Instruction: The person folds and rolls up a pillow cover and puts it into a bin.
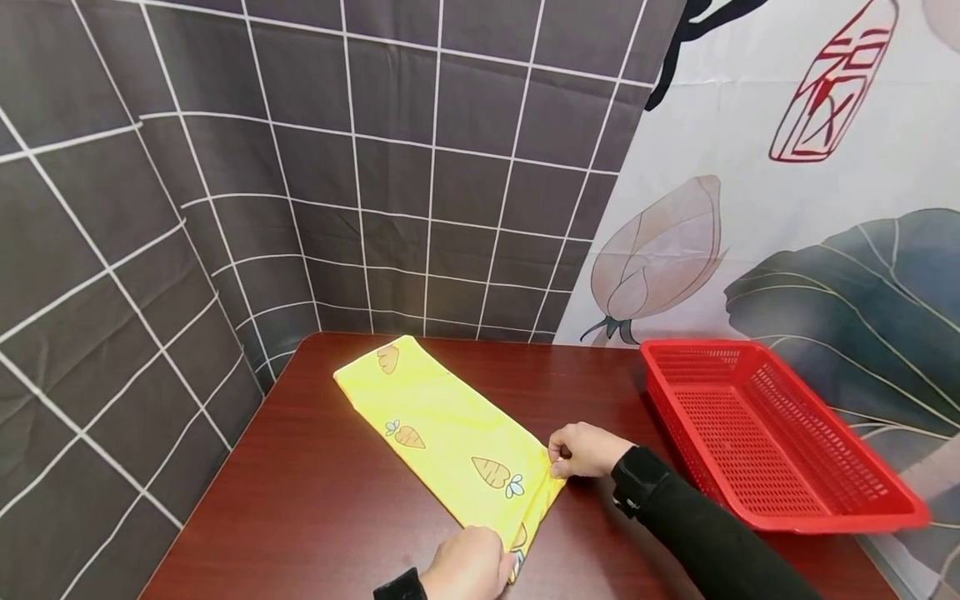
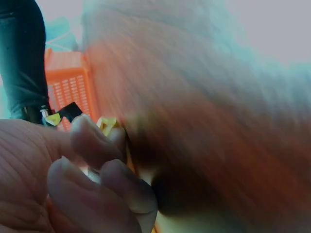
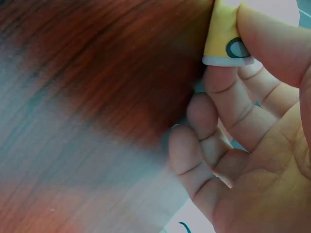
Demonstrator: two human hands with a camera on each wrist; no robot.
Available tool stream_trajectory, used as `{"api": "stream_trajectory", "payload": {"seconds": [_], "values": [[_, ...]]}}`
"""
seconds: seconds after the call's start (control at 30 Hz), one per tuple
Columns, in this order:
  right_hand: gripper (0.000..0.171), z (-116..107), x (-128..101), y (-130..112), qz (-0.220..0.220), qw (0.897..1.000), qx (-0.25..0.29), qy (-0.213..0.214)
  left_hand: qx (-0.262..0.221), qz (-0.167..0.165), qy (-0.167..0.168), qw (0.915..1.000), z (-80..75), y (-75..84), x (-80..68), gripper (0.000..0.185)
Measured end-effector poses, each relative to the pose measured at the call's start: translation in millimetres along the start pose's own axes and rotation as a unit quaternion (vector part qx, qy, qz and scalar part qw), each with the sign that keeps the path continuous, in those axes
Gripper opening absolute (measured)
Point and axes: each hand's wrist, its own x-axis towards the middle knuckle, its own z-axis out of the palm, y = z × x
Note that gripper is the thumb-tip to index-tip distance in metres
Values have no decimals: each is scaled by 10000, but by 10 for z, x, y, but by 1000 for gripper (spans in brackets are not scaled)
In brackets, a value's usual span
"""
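Observation:
A yellow cloth [image 1: 450, 425] printed with orange carrots lies slantwise on the table as a long folded strip. A narrow fold runs along its near right end. My right hand [image 1: 588, 450] pinches the right corner of that end between thumb and fingers. In the right wrist view, the thumb [image 3: 274, 43] lies over the yellow cloth [image 3: 224, 34], whose pale edge shows. At the near corner my left hand [image 1: 468, 562] grips the same end with curled fingers. Only a small bit of the yellow cloth [image 2: 108, 125] shows at the fingertips in the left wrist view.
The dark red wooden table [image 1: 300, 500] carries a red plastic basket [image 1: 780, 450] with perforated walls at the right. Behind stand a grey gridded curtain [image 1: 390, 167] and a white hanging [image 1: 750, 108] with printed flowers. A black sleeve [image 1: 712, 533] covers my right forearm.

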Motion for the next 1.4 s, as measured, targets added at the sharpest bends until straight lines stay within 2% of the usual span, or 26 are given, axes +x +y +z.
{"api": "stream_trajectory", "payload": {"seconds": [0.13,0.27,0.4,0.5,0.6,0.7,0.83,0.93,1.07,1.3,1.4], "values": [[22,-16,-32,-36,77,10000,44,13,338,57,253,9991,-141,104,-47,47],[22,-20,-61,-55,155,9998,134,86,912,133,528,9943,-285,259,-99,33],[22,-8,-61,-46,57,9998,129,156,1580,367,689,9844,-321,377,-122,16],[22,1,-49,-39,-42,9998,92,173,2045,607,827,9735,-316,424,-148,6],[21,14,-39,-28,-41,9998,97,153,2332,775,961,9646,-291,427,-167,21],[22,21,-38,-23,-22,9999,50,148,2296,852,939,9650,-287,412,-175,34],[23,40,-48,-25,-54,9998,-68,206,2070,802,672,9727,-316,416,-172,41],[23,52,-67,-38,-89,9996,-127,247,2073,795,580,9733,-331,420,-168,43],[22,58,-99,-54,-146,9989,-268,350,2151,933,712,9695,-323,404,-162,38],[20,52,-149,-91,-170,9972,-505,522,2345,1132,1217,9578,-280,391,-172,34],[19,78,-161,-83,-348,9939,-694,778,2424,1165,1339,9538,-273,392,-169,33]]}}
